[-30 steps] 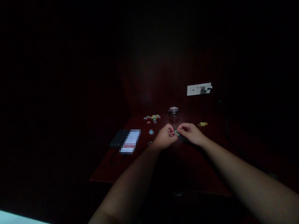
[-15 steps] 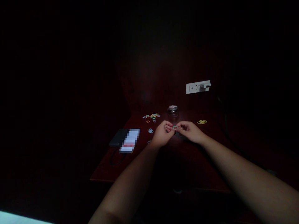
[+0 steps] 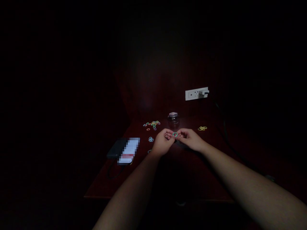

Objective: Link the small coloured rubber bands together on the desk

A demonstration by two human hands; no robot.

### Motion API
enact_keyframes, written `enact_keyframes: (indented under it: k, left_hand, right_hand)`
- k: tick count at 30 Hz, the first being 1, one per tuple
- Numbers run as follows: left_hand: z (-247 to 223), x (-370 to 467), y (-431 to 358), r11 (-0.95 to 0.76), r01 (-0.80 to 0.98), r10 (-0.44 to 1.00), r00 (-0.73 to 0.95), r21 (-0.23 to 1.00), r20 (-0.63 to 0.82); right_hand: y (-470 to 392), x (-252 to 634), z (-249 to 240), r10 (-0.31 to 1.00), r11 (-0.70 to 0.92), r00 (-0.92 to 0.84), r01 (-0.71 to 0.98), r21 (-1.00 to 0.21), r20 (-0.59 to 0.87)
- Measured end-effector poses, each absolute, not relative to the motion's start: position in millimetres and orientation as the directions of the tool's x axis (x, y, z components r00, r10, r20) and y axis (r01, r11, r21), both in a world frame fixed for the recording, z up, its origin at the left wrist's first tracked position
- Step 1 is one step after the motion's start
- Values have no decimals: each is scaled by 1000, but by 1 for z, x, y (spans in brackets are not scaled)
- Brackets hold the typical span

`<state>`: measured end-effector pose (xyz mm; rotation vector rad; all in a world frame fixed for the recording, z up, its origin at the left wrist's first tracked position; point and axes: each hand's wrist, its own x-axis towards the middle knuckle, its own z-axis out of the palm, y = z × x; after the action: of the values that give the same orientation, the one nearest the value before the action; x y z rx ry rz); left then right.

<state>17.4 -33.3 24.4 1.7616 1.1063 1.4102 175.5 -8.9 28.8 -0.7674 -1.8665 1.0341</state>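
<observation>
Between both hands, above the dark red table (image 3: 192, 179), is a small green hair tie (image 3: 175, 133). My left hand (image 3: 163, 142) pinches its left side with thumb and fingers. On the other side, my right hand (image 3: 192, 140) grips it the same way, so the loop shows as a ring. Left of my left hand lie some light blue hair ties (image 3: 151, 139), and one more loop (image 3: 149, 151) is partly covered by my wrist. A mixed pile of coloured hair ties (image 3: 153, 124) lies farther back. Yellow hair ties (image 3: 202, 128) sit to the right.
A clear lidded jar (image 3: 173, 120) stands behind my hands. At the left are a phone (image 3: 129, 150) with a blurred screen and a dark flat case (image 3: 116, 148). A white wall socket (image 3: 193, 94) holds a plug, with a dark cable (image 3: 224, 127) running down the right.
The whole view has shifted, so everything appears a little lower and more to the left. Both hands keep hold of the green hair tie, whose loop now shows more fully.
</observation>
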Motion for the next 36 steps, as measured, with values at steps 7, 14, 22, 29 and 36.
enact_keyframes:
  k: [7, 14, 22, 29, 36]
  left_hand:
    - [22, 15, -31, -468, 204, 883, 85, 860, 461]
    - [20, 14, -28, -452, 152, 892, 63, 879, 448]
    - [20, 15, -26, -446, 130, 895, 50, 885, 444]
    - [20, 14, -26, -429, 138, 903, 43, 893, 427]
    - [21, 14, -27, -406, 130, 914, 56, 905, 402]
  right_hand:
    - [-9, 174, 28, 822, 452, -437, 106, -886, 367]
    - [-9, 175, 29, 825, 463, -424, 127, -877, 374]
    - [-9, 175, 29, 820, 478, -421, 133, -868, 387]
    - [-9, 175, 30, 816, 503, -404, 147, -851, 413]
    - [-6, 177, 27, 817, 508, -398, 155, -847, 417]
